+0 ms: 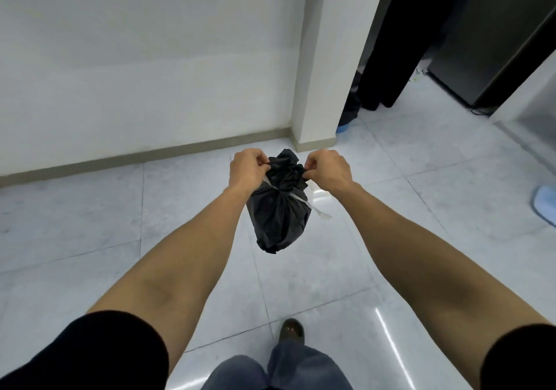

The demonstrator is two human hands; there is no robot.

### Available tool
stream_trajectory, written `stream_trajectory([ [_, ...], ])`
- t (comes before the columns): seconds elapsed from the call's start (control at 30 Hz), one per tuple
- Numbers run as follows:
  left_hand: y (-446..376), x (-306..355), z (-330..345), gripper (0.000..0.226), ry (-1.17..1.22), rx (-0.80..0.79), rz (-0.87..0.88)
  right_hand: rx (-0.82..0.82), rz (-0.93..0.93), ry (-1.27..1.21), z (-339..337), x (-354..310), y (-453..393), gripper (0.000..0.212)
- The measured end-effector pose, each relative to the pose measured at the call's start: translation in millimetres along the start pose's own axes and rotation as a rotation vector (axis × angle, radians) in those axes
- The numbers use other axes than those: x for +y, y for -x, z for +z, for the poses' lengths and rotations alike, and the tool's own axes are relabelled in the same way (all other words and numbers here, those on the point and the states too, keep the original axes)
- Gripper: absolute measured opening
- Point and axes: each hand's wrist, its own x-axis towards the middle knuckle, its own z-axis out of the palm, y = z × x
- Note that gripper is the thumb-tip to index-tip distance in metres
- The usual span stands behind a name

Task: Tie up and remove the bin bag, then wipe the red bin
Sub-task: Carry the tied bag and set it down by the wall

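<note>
The black bin bag (278, 209) hangs in mid-air in front of the white pillar (325, 58), clear of the tiled floor (391, 209); left hand (246, 170) and right hand (328, 170) each pinch its gathered neck from opposite sides; a pale drawstring (301, 200) trails loose; pull unevenly and I'd guess the thin plastic tears or the knot slips; the red bin isn't visible.

The bin bag (278, 218) is showing thin, crinkled black plastic; the floor tiles (90, 224) are gleaming glossy and smooth.
</note>
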Motion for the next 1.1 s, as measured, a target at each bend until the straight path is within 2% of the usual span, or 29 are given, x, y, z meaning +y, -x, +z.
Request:
stream_trajectory([
  [0.33, -198, 8, 0, 0.009, -0.019, 0.017, 0.014, -0.011, -0.012, -0.077, -9, -25, -197, 0.014],
  [0.57, -331, 7, 5, 0.006, -0.079, -0.067, 0.003, -0.017, 0.053, -0.114, -4, -38, -333, 0.013],
  [0.7, -398, 12, 14, 0.012, -0.121, -0.136, -0.006, -0.031, 0.089, -0.131, -1, -38, -401, 0.014],
  [0.87, -481, 16, 42, 0.004, -0.141, -0.16, -0.024, -0.077, 0.109, -0.138, 8, -22, -488, 0.014],
  [1.1, -596, -8, 108, 0.005, -0.194, -0.207, -0.068, -0.172, 0.095, -0.113, 44, 19, -619, 0.009],
])
